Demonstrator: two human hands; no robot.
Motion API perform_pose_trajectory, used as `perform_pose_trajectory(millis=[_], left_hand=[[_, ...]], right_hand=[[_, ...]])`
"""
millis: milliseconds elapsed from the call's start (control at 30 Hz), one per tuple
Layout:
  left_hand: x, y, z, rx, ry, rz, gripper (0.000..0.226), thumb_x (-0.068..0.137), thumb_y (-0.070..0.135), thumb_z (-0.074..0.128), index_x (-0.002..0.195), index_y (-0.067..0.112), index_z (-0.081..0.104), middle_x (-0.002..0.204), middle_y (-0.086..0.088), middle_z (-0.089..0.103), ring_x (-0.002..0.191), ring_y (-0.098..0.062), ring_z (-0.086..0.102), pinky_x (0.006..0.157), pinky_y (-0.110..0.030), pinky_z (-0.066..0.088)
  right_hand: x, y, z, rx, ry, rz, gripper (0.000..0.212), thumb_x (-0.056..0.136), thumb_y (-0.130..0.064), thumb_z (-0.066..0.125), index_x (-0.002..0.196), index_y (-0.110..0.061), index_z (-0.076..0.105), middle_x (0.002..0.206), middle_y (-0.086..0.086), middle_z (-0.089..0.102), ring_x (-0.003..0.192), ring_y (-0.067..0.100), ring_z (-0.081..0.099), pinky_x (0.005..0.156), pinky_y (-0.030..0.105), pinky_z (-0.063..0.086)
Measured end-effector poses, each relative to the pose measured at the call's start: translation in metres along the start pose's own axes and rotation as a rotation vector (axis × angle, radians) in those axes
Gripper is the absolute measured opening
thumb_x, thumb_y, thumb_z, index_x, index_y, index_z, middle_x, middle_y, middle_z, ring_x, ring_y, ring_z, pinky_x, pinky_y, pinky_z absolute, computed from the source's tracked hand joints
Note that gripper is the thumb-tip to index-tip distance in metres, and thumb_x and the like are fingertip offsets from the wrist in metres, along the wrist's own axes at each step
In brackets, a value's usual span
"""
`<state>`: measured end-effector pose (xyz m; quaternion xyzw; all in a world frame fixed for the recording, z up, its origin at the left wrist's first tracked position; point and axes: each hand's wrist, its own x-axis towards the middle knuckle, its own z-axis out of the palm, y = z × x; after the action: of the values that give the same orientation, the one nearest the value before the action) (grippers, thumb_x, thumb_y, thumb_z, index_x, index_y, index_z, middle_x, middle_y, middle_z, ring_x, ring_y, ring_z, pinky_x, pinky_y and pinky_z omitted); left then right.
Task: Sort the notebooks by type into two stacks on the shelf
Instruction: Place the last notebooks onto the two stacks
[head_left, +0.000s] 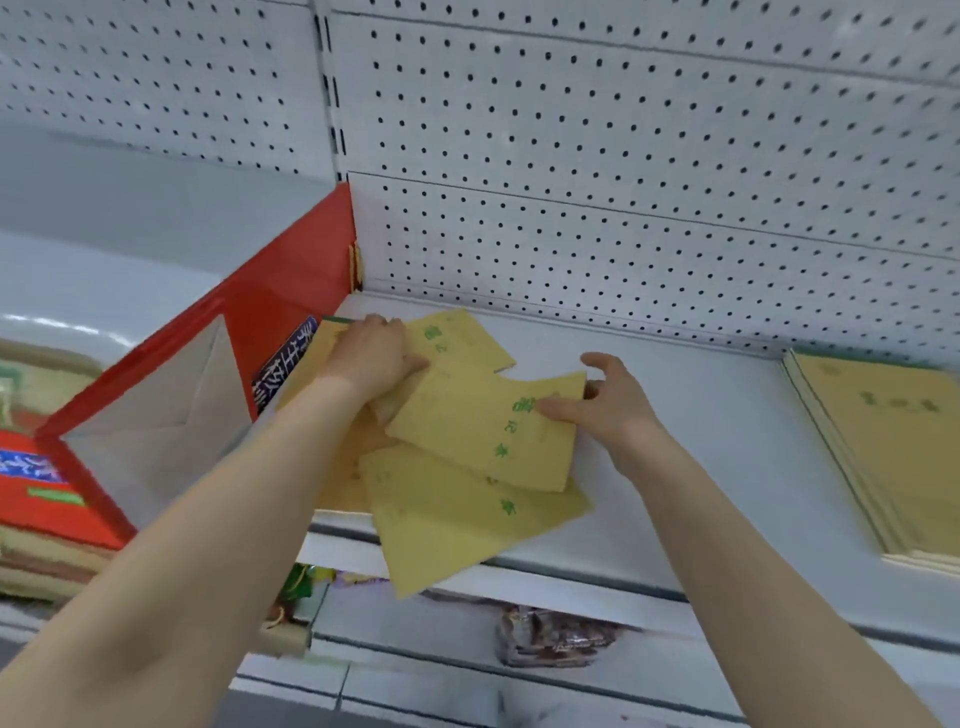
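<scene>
While the white pegboard shelf (701, 415) takes up most of my view, its bare middle separates two groups of yellow notebooks. At three o'clock a squared stack (883, 452) lies against the back panel. At nine o'clock, beside a red display box (249, 312), the loose pile (441, 441) fans out untidily, and its lowest notebook (457, 525) juts over the front lip at six o'clock. My left hand (371, 353) lies flat on the far notebooks, fingers spread, pinning rather than gripping. My right hand (608, 405) has its thumb laid on the cover of the top notebook (483, 431) and its fingers (597, 364) curled open at the right edge, not yet closed round it. These look thin, light and floppy, with smooth covers that I judge will slide on each other. So I would pinch the top one by its right edge, near the middle, and lift it clear before carrying it.
</scene>
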<state>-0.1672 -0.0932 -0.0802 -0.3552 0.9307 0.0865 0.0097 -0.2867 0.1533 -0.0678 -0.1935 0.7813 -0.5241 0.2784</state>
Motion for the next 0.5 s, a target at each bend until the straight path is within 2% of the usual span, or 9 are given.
perform_pose_trajectory(millis=[100,133,200,267,333,433,500], left_hand=[[0.004,-0.004,-0.005,-0.057,0.015,-0.039,0.069,0.086,0.052,0.062,0.133,0.005,0.043,0.137,-0.021,0.037,0.120,-0.040,0.044,0.094,-0.043,0.041],[0.003,-0.004,-0.005,-0.092,0.043,-0.034,0.066,0.086,0.047,0.064,0.133,0.006,0.044,0.138,-0.020,0.037,0.119,-0.040,0.046,0.090,-0.043,0.043],[0.001,-0.005,-0.003,-0.155,0.109,-0.005,0.057,0.087,0.037,0.067,0.131,0.008,0.046,0.136,-0.018,0.040,0.116,-0.040,0.050,0.085,-0.043,0.044],[-0.002,-0.007,0.000,-0.219,0.165,0.019,0.049,0.090,0.030,0.064,0.132,0.011,0.047,0.134,-0.017,0.042,0.115,-0.040,0.050,0.086,-0.044,0.044],[-0.006,-0.010,0.004,-0.269,0.205,0.048,0.041,0.094,0.028,0.058,0.131,0.013,0.048,0.134,-0.017,0.043,0.116,-0.040,0.047,0.088,-0.044,0.042],[-0.015,-0.011,0.003,-0.347,0.227,0.106,0.033,0.098,0.029,0.048,0.129,0.016,0.047,0.122,-0.016,0.054,0.103,-0.035,0.053,0.075,-0.038,0.041],[-0.024,-0.007,-0.004,-0.385,0.262,0.115,0.031,0.099,0.029,0.045,0.128,0.018,0.046,0.110,-0.016,0.062,0.093,-0.033,0.056,0.067,-0.036,0.037]], right_hand=[[-0.026,0.003,0.017,0.224,-0.063,0.064,0.045,0.074,-0.012,0.083,0.114,-0.012,0.062,0.110,0.007,0.072,0.089,0.018,0.073,0.075,0.033,0.059],[-0.034,0.005,0.023,0.192,-0.096,0.054,0.043,0.074,-0.013,0.083,0.112,-0.016,0.064,0.109,0.003,0.073,0.090,0.017,0.073,0.075,0.034,0.060],[-0.048,0.009,0.032,-0.030,-0.079,-0.019,0.054,0.071,-0.019,0.082,0.118,-0.027,0.059,0.110,-0.008,0.071,0.097,0.014,0.069,0.081,0.037,0.058],[-0.056,0.010,0.037,-0.204,0.009,-0.073,0.056,0.070,-0.021,0.076,0.121,-0.031,0.055,0.112,-0.010,0.068,0.103,0.015,0.064,0.086,0.041,0.055],[-0.062,0.007,0.039,-0.222,0.136,-0.089,0.046,0.076,-0.016,0.071,0.118,-0.029,0.058,0.110,-0.008,0.067,0.102,0.017,0.064,0.087,0.042,0.055],[-0.071,0.005,0.035,-0.026,0.316,-0.108,0.028,0.077,-0.015,0.071,0.100,-0.030,0.065,0.099,-0.007,0.071,0.094,0.017,0.068,0.083,0.043,0.058],[-0.078,0.007,0.028,0.148,0.421,-0.108,0.022,0.077,-0.013,0.072,0.097,-0.021,0.070,0.096,-0.001,0.074,0.090,0.021,0.071,0.081,0.047,0.059]])
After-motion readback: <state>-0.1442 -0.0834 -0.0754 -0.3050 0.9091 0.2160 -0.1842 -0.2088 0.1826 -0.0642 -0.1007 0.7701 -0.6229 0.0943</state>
